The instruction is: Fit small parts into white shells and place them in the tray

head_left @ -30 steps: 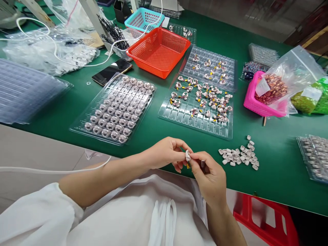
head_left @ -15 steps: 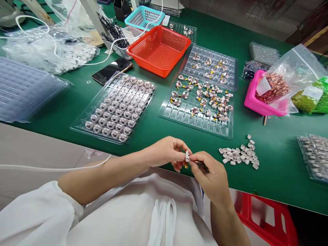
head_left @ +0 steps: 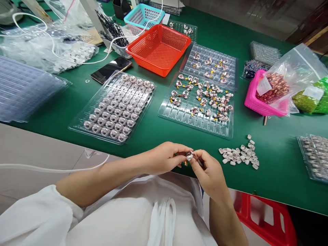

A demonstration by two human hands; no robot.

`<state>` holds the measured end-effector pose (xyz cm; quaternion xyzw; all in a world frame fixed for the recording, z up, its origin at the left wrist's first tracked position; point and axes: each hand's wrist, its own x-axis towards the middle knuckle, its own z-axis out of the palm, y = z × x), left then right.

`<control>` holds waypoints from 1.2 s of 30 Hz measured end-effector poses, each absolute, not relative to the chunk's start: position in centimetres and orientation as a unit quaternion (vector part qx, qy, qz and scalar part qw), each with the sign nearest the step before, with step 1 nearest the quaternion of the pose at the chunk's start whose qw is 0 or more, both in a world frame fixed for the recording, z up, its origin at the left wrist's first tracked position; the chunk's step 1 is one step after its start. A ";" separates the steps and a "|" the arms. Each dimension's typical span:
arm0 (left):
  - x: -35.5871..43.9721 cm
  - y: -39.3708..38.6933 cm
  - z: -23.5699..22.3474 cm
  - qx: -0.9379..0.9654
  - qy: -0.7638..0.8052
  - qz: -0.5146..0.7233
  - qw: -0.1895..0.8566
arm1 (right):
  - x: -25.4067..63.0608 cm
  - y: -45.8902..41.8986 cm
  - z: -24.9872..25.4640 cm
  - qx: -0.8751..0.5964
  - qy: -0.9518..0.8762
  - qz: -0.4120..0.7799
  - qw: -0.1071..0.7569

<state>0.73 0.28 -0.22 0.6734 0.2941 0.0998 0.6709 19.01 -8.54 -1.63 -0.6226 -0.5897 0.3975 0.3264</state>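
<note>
Between my fingertips, close to the table's front edge, is a small white earbud part (head_left: 189,156) with a glossy rounded end. A bit of yellow (head_left: 186,163) shows just beneath it. My left hand (head_left: 166,159) comes in from the left, thumb and index finger pinching the part. From the right, my right hand (head_left: 208,174) grips it too, its other fingers curled and partly hidden. Similar earbud parts with wires and yellow pieces lie loosely on the clear tray (head_left: 176,111) ahead. To the right is a heap of small pale caps (head_left: 238,155).
At left a clear tray (head_left: 77,123) holds rows of shiny rounded pieces, with a phone (head_left: 110,70) behind it. Farther back are a red basket (head_left: 159,70) and a blue basket (head_left: 130,18). A pink basket (head_left: 263,108) stands right; a red stool (head_left: 269,218) is below.
The earbud part has turned between my fingers, so its glossy end faces up more. My left index finger has straightened and shifted over it.
</note>
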 end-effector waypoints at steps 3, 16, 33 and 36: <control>0.6 0.1 -0.9 0.722 0.302 0.152 0.604 | 19.0 -8.6 -1.8 -0.627 -0.556 0.420 0.347; 0.2 -0.9 -1.9 0.676 0.346 0.237 0.606 | 18.7 -8.2 -1.2 -0.616 -0.475 0.505 0.374; -0.1 -0.3 -1.7 0.749 0.341 0.261 0.505 | 18.5 -7.7 -1.6 -0.592 -0.439 0.552 0.390; 0.0 -0.2 -1.6 0.731 0.348 0.255 0.528 | 18.6 -7.7 -1.6 -0.590 -0.442 0.561 0.377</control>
